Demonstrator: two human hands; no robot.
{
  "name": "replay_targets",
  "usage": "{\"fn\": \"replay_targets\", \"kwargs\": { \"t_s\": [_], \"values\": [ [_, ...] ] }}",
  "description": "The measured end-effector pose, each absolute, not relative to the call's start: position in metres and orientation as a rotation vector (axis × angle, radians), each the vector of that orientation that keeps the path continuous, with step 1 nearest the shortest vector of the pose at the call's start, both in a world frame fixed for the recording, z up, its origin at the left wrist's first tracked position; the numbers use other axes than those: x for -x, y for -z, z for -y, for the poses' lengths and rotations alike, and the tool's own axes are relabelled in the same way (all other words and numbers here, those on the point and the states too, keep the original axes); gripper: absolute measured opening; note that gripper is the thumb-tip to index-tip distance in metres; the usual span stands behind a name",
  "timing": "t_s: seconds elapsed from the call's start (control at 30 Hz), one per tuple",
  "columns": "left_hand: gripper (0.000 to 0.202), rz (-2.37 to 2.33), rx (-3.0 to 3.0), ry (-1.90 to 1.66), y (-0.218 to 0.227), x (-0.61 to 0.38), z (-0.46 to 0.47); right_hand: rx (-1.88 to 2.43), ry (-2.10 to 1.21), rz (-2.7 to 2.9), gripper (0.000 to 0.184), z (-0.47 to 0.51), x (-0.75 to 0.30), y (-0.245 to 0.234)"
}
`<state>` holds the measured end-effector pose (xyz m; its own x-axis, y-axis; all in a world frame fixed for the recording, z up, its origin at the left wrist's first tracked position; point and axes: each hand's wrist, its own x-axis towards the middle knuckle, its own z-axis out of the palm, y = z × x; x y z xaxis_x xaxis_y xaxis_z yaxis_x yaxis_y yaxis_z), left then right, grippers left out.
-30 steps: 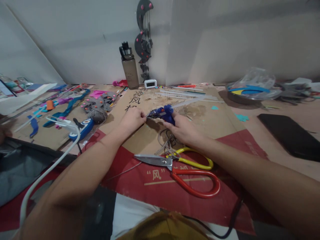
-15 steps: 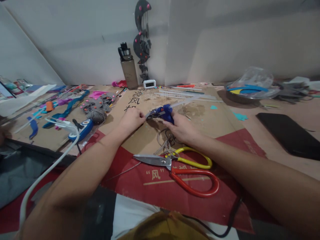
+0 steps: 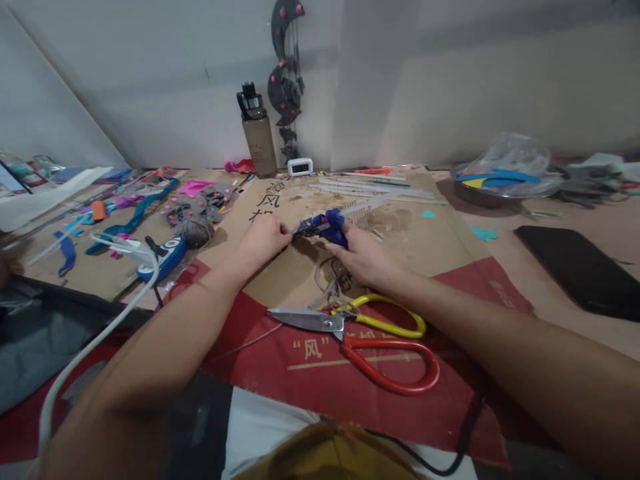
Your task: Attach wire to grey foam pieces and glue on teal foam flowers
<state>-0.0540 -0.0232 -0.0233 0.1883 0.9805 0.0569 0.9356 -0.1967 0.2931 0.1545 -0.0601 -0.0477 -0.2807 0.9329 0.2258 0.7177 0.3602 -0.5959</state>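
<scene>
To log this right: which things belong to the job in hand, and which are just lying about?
In the job:
blue glue gun, held in the right hand
left hand near its front; anything pinched there is unclear

Apparently just lying about:
scissors
black phone
bottle
white clock

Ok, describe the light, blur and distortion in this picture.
Head view: dim light, a darker band across the wall; head view: shadow on the cardboard under the glue gun, whose tip is too soft to make out; head view: phone looks stretched near the right edge.
</scene>
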Motion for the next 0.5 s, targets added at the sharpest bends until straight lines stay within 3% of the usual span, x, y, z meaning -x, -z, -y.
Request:
{"fn": "replay_targets", "kwargs": {
  "t_s": [0.5],
  "values": [
    [0.018,-1.88,-2.228,-0.336,0.0214,0.0531,0.0242,1.471,-0.553,2.032,0.032,0.0575,-0.1565,0.0472]
  ]
}}
